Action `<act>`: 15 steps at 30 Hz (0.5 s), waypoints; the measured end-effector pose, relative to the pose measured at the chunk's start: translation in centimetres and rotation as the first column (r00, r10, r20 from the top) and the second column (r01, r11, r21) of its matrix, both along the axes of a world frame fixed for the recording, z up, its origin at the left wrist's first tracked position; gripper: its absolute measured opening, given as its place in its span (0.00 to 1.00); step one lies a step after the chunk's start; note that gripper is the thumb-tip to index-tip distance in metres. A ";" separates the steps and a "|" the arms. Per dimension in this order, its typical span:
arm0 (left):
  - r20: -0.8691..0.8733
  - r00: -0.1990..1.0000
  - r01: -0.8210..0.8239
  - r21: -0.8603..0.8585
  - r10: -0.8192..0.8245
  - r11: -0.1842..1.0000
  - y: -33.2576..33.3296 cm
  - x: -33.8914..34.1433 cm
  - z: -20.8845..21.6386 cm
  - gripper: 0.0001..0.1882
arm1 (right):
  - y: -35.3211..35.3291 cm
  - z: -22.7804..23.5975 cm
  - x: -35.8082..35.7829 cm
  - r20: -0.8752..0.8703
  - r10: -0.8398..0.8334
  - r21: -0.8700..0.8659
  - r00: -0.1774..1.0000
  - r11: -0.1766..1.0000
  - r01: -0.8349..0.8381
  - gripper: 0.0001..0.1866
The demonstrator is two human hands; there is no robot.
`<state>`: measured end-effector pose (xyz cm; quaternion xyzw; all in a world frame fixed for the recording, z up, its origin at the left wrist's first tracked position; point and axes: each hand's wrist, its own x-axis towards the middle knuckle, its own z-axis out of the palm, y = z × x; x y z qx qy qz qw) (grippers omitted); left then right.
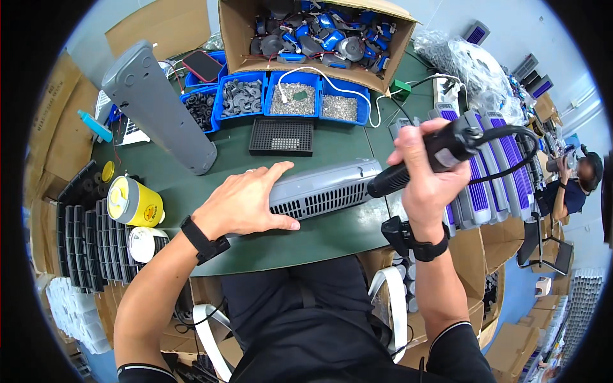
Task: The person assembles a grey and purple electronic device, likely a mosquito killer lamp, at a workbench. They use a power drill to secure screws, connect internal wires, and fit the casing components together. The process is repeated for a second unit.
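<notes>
My right hand [426, 169] is wrapped round a black corded electric screwdriver [452, 143]. The driver's tip meets the right end of a long grey plastic housing [329, 182] that lies on the green table, its slotted grille facing me. Across the left end of that housing rests my left hand [246, 199], thumb and fingers spread, pressing it down. Whether a screw sits under the driver's tip is hidden. Another grey housing [163, 105] stands upright at the left, beyond my left hand.
Blue bins [294, 96] of screws and small dark parts line the back, below a cardboard box [239, 38] of blue and grey motors. A black perforated tray [281, 136] sits before them. Purple-grey units [501, 166] stand at right; a yellow container [135, 202] at left. Another person [571, 182] is far right.
</notes>
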<state>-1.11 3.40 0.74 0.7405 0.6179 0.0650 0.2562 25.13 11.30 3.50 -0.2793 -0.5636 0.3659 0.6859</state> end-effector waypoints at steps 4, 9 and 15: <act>-0.012 1.000 0.004 0.003 -0.004 1.000 0.0 0.1 0.0 0.58 | 0.4 0.8 -1.2 0.030 0.065 -0.161 0.997 0.985 -0.059 0.16; -0.016 1.000 0.002 0.011 -0.002 1.000 0.0 0.0 0.0 0.57 | 0.5 -0.5 -1.3 0.105 0.144 -0.068 0.984 0.988 -0.137 0.18; -0.012 1.000 0.010 0.016 -0.010 1.000 0.1 0.0 -0.2 0.56 | -0.1 -0.4 -0.9 0.073 0.128 -0.088 0.989 0.989 -0.122 0.17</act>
